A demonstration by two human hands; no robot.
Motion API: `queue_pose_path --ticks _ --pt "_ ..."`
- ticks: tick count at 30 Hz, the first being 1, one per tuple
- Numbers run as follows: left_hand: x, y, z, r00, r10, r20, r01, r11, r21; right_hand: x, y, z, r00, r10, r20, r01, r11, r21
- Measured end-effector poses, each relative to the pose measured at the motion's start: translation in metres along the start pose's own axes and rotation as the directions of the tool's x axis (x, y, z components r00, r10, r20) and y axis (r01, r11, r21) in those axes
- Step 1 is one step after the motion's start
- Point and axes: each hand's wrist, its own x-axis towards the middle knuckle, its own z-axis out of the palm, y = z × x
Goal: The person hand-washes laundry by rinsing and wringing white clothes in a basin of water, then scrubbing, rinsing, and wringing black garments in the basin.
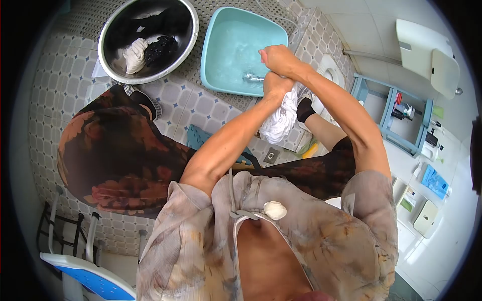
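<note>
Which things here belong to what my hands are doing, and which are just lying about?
In use:
white cloth in left hand
turquoise basin of water
probably metal bowl

Apparently just lying about:
blue seat
blue shelf
blue packet

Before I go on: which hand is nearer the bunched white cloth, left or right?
Left. The left hand closes around the white cloth at its upper end; the right hand is farther off, beyond it, at the turquoise basin.
</note>
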Motion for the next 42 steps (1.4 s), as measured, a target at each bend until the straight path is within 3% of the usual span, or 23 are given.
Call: queue_pose_path --ticks 2,6,9,11,13,16,19,22,26,29,32,35,36,39,40,42 --pt "0.007 -0.007 0.000 0.999 0.032 -0.038 -0.029 0.997 0.078 0.006 -0.009 0.009 0.995 0.093 -0.021 -0.094 0.994 -0.056" --pt "0.025 -0.027 -0.007 0.994 -0.016 -0.108 0.015 1.000 -0.006 0.016 -0.014 0.016 0.995 0.091 -0.043 -0.082 0.978 0.191" --pt "0.036 -0.027 -0.019 0.994 -0.100 0.049 0.111 0.866 -0.487 0.000 -0.018 0.001 0.971 0.055 -0.231 0.069 0.865 0.496" --pt "0.024 0.003 -0.041 0.966 -0.111 0.232 0.233 0.761 -0.606 -0.028 -0.016 -0.019 0.911 0.128 -0.392 0.174 0.742 0.648" --pt "0.025 0.014 -0.056 0.911 -0.031 0.410 0.330 0.649 -0.685 -0.058 0.003 -0.030 0.895 0.018 -0.446 0.341 0.616 0.710" --pt "0.025 0.022 -0.078 0.796 0.126 0.593 0.455 0.522 -0.722 -0.120 0.009 -0.032 0.852 -0.066 -0.520 0.458 0.578 0.676" --pt "0.011 0.035 -0.083 0.773 0.137 0.620 0.513 0.441 -0.736 -0.167 -0.010 -0.021 0.809 -0.138 -0.571 0.521 0.618 0.589" --pt "0.009 0.034 -0.074 0.857 0.111 0.503 0.433 0.372 -0.821 -0.177 -0.033 0.001 0.663 -0.281 -0.694 0.560 0.801 0.211" --pt "-0.008 0.035 -0.062 0.857 0.091 0.508 0.446 0.363 -0.818 -0.167 -0.041 0.028 0.338 -0.105 -0.935 0.560 0.821 0.110" --pt "-0.008 0.029 -0.040 0.898 0.067 0.435 0.390 0.341 -0.856 -0.158 -0.044 0.020 0.168 -0.062 -0.984 0.540 0.841 0.039" --pt "-0.005 0.031 -0.028 0.929 0.066 0.364 0.334 0.277 -0.901 -0.150 -0.037 0.019 0.148 0.090 -0.985 0.633 0.757 0.164" --pt "-0.019 0.046 -0.033 0.942 0.157 0.297 0.225 0.362 -0.905 -0.152 -0.039 0.016 0.254 0.535 -0.806 0.706 0.467 0.532" --pt "-0.021 0.050 -0.035 0.943 0.168 0.286 0.190 0.432 -0.882 -0.154 -0.038 0.015 0.275 0.578 -0.768 0.731 0.394 0.558" --pt "-0.017 0.047 -0.033 0.925 0.196 0.325 0.178 0.533 -0.827 -0.157 -0.036 0.010 0.232 0.598 -0.767 0.644 0.496 0.582" --pt "-0.017 0.044 -0.037 0.898 0.136 0.418 0.267 0.586 -0.765 -0.158 -0.036 0.006 0.215 0.574 -0.790 0.608 0.555 0.568" --pt "-0.019 0.044 -0.038 0.886 -0.104 0.451 0.411 0.626 -0.663 -0.158 -0.034 -0.006 0.190 0.524 -0.830 0.518 0.665 0.539"
